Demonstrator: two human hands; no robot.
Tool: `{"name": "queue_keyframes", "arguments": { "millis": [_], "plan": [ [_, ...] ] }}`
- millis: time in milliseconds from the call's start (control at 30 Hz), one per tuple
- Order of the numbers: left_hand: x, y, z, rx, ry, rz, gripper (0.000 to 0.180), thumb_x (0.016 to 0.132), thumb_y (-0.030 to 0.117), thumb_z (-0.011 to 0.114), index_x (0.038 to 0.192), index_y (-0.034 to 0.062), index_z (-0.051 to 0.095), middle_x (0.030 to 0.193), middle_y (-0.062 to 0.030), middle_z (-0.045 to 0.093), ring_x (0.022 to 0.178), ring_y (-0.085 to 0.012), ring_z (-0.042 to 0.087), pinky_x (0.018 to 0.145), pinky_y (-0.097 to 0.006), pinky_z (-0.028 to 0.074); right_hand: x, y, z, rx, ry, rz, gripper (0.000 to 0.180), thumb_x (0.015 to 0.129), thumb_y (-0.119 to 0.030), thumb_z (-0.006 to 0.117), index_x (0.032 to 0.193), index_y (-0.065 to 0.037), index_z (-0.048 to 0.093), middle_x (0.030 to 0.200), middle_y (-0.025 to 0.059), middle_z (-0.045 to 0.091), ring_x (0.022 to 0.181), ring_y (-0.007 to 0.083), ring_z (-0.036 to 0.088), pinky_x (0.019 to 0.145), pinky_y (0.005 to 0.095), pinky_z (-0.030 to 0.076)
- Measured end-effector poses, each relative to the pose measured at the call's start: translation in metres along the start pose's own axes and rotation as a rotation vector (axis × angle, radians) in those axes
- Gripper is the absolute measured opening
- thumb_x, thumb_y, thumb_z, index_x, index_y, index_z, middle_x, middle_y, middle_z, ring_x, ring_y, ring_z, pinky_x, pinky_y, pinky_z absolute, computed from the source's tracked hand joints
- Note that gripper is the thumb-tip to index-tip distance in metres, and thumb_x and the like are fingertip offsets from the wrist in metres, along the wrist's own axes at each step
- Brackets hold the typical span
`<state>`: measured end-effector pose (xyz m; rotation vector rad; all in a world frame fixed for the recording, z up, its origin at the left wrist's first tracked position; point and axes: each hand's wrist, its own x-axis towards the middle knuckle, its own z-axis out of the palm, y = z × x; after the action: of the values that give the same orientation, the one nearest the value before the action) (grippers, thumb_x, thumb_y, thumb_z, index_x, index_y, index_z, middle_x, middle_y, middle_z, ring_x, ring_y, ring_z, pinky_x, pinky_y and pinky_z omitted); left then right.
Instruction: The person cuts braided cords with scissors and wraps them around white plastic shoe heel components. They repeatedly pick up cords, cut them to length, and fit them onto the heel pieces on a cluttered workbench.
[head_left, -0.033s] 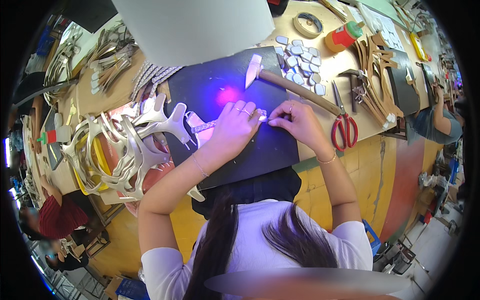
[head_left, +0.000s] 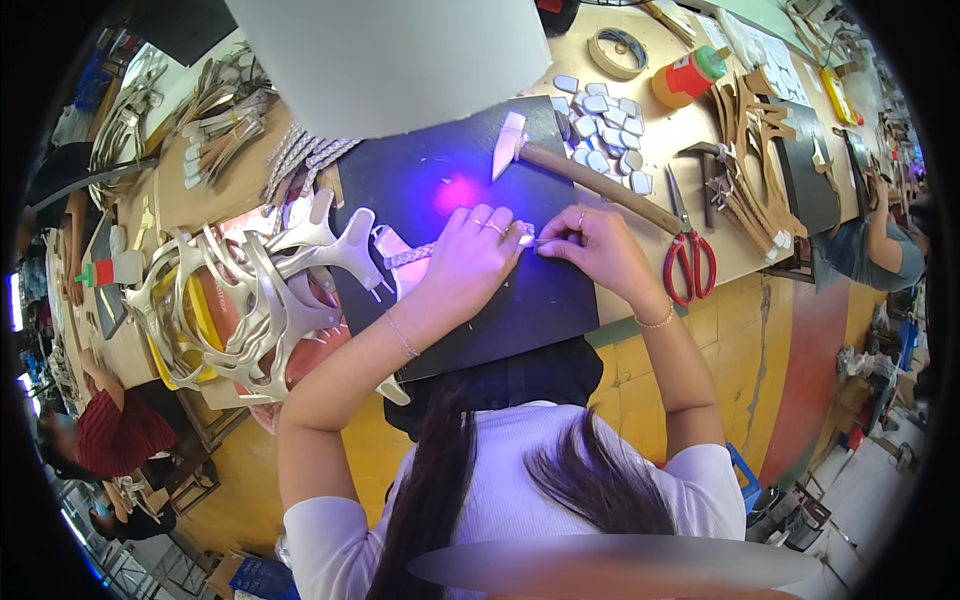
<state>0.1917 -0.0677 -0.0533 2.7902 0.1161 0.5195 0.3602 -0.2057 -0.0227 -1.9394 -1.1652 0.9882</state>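
Pinching a braided silver strap (head_left: 412, 255) at mid-mat: left hand (head_left: 470, 262) presses it onto the black mat (head_left: 520, 300); right hand (head_left: 590, 250) grips its end. Long axis runs left-right; hammer (head_left: 590, 180) beyond, toward the surface's far edge.

A narrow silvery braided strap (head_left: 415, 254) is lying flat near the middle of the frame on a dark work mat (head_left: 520, 300), running almost level from left of centre toward the right. Its right end is disappearing under the fingers, while its left end is resting just beside a pale, shiny cut-out piece (head_left: 392, 243).
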Motion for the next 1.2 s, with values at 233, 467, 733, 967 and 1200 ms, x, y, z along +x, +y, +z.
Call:
{"name": "queue_keyframes", "arguments": {
  "millis": [233, 467, 733, 967, 1200],
  "plan": [
    [0.001, -0.002, 0.002, 0.004, -0.035, -0.021, 0.028, 0.081, 0.016, 0.074, 0.106, 0.0023, 0.069, 0.097, -0.0085, 0.057, 0.091, -0.0247, 0.057, 0.076, -0.038, 0.045, 0.013, 0.007, -0.002, -0.152, 0.048, -0.23, 0.015, 0.078, -0.011, 0.078, 0.088, -0.005, 0.069, 0.083, 0.0085, 0.066, 0.076, 0.0273, 0.065, 0.071, 0.0365, 0.051],
    [0.001, -0.002, 0.003, -0.014, -0.031, -0.031, 0.029, 0.082, 0.015, 0.074, 0.107, 0.0017, 0.069, 0.097, -0.0083, 0.057, 0.09, -0.0247, 0.057, 0.076, -0.038, 0.045, 0.018, 0.008, -0.005, -0.133, 0.004, -0.207, 0.015, 0.077, -0.012, 0.079, 0.086, -0.005, 0.069, 0.082, 0.0086, 0.066, 0.077, 0.0261, 0.066, 0.071, 0.0366, 0.051],
    [0.0, -0.002, 0.004, -0.003, -0.029, -0.025, 0.031, 0.081, 0.015, 0.074, 0.108, 0.0019, 0.068, 0.097, -0.0087, 0.057, 0.091, -0.0249, 0.058, 0.077, -0.038, 0.045, 0.019, 0.007, -0.005, -0.121, 0.001, -0.19, 0.015, 0.077, -0.012, 0.079, 0.086, -0.005, 0.07, 0.082, 0.0086, 0.067, 0.074, 0.0254, 0.065, 0.07, 0.0352, 0.051],
    [-0.001, -0.002, 0.004, -0.002, -0.022, -0.034, 0.03, 0.081, 0.015, 0.074, 0.108, 0.0019, 0.068, 0.097, -0.0085, 0.057, 0.091, -0.0247, 0.058, 0.076, -0.038, 0.045, 0.02, 0.008, -0.008, -0.079, -0.04, -0.184, 0.015, 0.077, -0.012, 0.08, 0.086, -0.004, 0.071, 0.08, 0.0065, 0.067, 0.071, 0.0203, 0.063, 0.067, 0.0322, 0.05],
    [0.0, -0.001, 0.003, 0.0, -0.031, -0.037, 0.03, 0.082, 0.015, 0.073, 0.108, 0.0024, 0.069, 0.097, -0.0085, 0.057, 0.091, -0.0245, 0.057, 0.076, -0.039, 0.045, 0.023, 0.01, -0.005, -0.112, -0.001, -0.215, 0.014, 0.077, -0.008, 0.081, 0.086, -0.002, 0.071, 0.078, 0.0042, 0.066, 0.066, 0.0124, 0.061, 0.062, 0.0277, 0.05]
  ]
}}
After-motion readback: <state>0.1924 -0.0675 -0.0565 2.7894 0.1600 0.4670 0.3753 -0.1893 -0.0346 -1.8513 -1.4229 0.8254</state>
